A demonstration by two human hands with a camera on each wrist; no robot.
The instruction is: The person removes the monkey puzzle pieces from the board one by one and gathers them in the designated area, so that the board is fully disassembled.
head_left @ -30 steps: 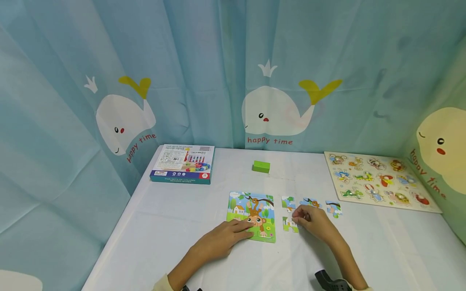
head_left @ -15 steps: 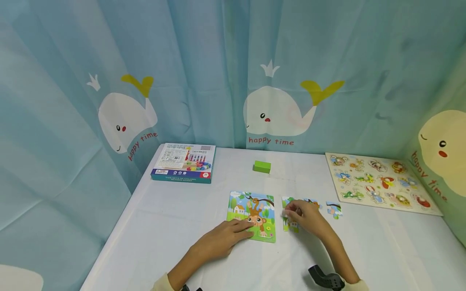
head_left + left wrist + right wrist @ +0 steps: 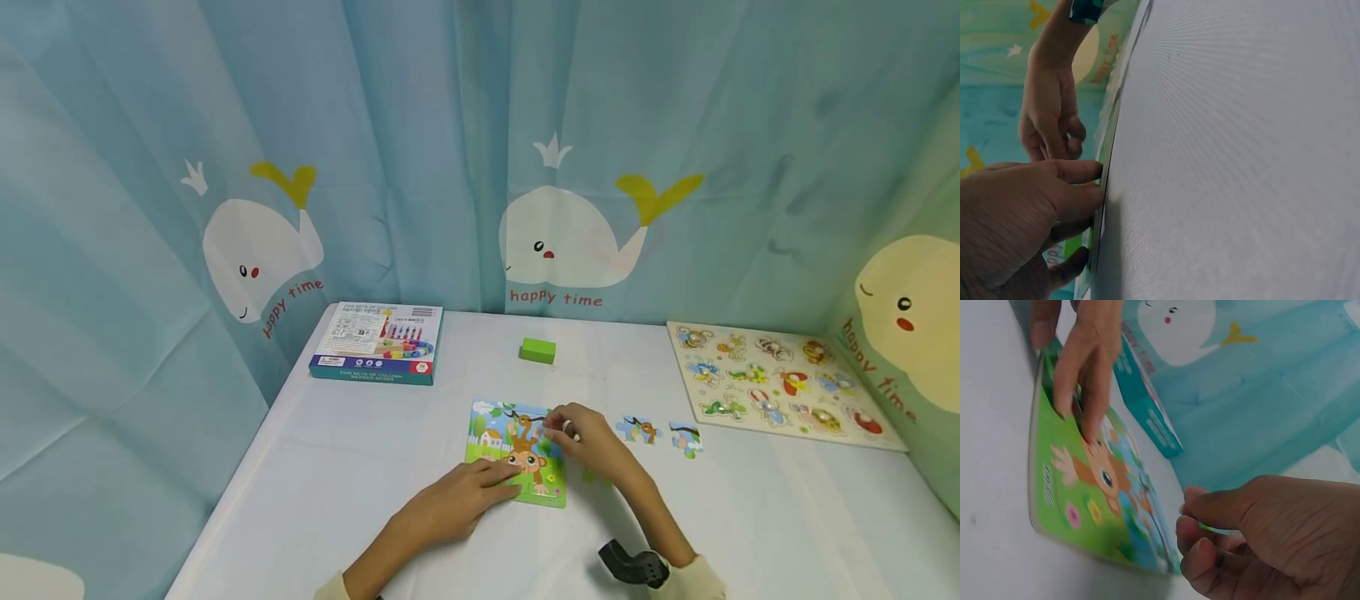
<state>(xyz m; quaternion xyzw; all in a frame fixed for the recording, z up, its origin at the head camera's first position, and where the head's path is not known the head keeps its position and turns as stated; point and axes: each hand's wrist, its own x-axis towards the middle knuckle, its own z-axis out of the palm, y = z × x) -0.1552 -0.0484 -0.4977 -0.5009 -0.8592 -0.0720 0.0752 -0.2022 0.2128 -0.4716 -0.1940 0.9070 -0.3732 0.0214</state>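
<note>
A square monkey jigsaw puzzle (image 3: 495, 450) lies on the white table. My left hand (image 3: 457, 500) rests on its lower left part, fingertips touching the picture beside the monkey's face. In the left wrist view the left hand's fingers (image 3: 1079, 194) lie along the board's edge. My right hand (image 3: 588, 442) is over the puzzle's right edge, thumb and fingers pinched together. A bit of green puzzle piece (image 3: 1204, 525) shows between them in the right wrist view; most of it is hidden. Just under the right hand, a green puzzle piece (image 3: 598, 477) is partly covered.
Two loose puzzle pieces, one with an orange animal (image 3: 639, 430) and one with a branch (image 3: 686, 438), lie to the right. A green block (image 3: 537, 351) sits behind the puzzle. A boxed bead set (image 3: 378, 343) stands back left, an insect peg board (image 3: 783, 387) back right.
My right hand has moved left from the loose pieces to the puzzle's right edge. The tree piece beside the puzzle no longer shows on the table. My left hand has stayed put.
</note>
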